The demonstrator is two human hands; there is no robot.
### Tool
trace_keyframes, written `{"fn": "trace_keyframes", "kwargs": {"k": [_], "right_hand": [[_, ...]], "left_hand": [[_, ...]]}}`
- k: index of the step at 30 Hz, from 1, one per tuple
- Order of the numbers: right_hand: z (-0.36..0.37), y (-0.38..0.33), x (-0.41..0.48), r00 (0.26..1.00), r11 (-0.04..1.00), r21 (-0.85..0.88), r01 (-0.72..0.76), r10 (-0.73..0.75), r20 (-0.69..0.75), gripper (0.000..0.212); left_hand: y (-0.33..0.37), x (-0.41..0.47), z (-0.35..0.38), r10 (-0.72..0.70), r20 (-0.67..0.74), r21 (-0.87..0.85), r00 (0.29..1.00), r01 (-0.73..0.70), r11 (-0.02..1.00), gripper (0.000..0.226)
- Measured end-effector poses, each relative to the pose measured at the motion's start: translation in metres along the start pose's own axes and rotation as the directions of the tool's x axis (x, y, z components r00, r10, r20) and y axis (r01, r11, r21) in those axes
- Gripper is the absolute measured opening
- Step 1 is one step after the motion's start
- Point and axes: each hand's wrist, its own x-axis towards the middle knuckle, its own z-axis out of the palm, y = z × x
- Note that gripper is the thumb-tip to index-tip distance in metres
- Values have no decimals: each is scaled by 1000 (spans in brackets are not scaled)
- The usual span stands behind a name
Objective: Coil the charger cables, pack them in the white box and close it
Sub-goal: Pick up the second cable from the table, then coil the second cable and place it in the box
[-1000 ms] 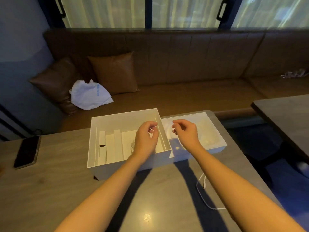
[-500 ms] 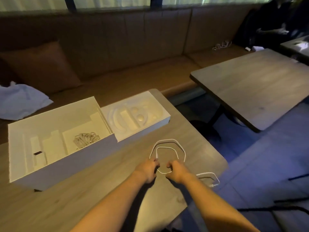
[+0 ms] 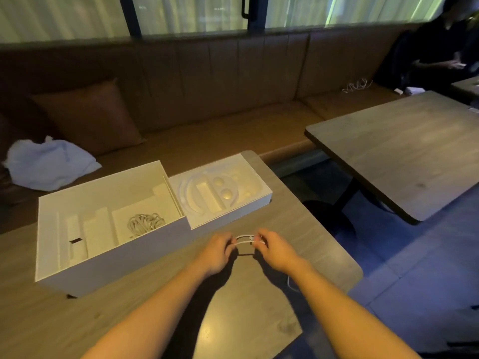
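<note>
A white box [image 3: 77, 270] stands open on the wooden table [image 3: 145, 307], with paper dividers inside. One coiled white cable [image 3: 145, 224] lies in its right compartment. Beside it on the right sits the moulded white tray [image 3: 233, 211]. In front of the box, my left hand [image 3: 216, 252] and my right hand [image 3: 274, 251] both pinch a second white cable [image 3: 245, 240], folded into a few short loops stretched between them. A loose bit of that cable [image 3: 290, 282] shows under my right forearm.
A brown bench [image 3: 207, 141] with a cushion [image 3: 88, 117] and a white cloth [image 3: 49, 164] runs behind the table. A second table [image 3: 399, 151] stands to the right across a gap. A person [image 3: 440, 53] sits far right. More white cable [image 3: 357, 85] lies on the bench.
My hands left the box, where a coiled cable stays, and picked up the second cable. Its wide loop from half a second ago is drawn into tight short loops between my hands.
</note>
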Motion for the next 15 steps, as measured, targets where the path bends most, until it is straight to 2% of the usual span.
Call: {"fn": "trace_keyframes", "kwargs": {"k": [3, 6, 7, 8, 10, 11, 13, 15], "right_hand": [[-29, -43, 14, 990, 992, 60, 108, -102, -93, 7], [-51, -97, 25, 962, 958, 215, 187, -134, -240, 9], [-57, -114, 27, 961, 928, 325, 185, -101, -258, 10], [-62, -132, 28, 965, 885, 428, 181, -75, -253, 15], [-67, -164, 29, 971, 777, 599, 192, -64, -228, 20], [-68, -180, 28, 976, 711, 675, 195, -69, -209, 17], [-66, -210, 27, 988, 564, 812, 151, -76, -131, 16], [-63, -236, 28, 990, 484, 866, 125, -116, -78, 23]], "left_hand": [[15, 5, -31, -102, -176, -295, 979, 47, 954, 7], [38, 3, -62, -258, -408, -493, 876, 27, 870, 25], [49, 0, -74, -308, -411, -567, 858, 24, 824, 26], [59, -3, -85, -325, -360, -645, 874, 18, 764, 28], [73, -12, -103, -255, -177, -755, 951, 35, 654, 38], [77, -18, -111, -199, -124, -766, 972, 34, 642, 41], [80, -31, -126, -125, -141, -725, 982, -16, 689, 34], [76, -43, -143, -90, -216, -639, 972, -72, 766, 30]]}}
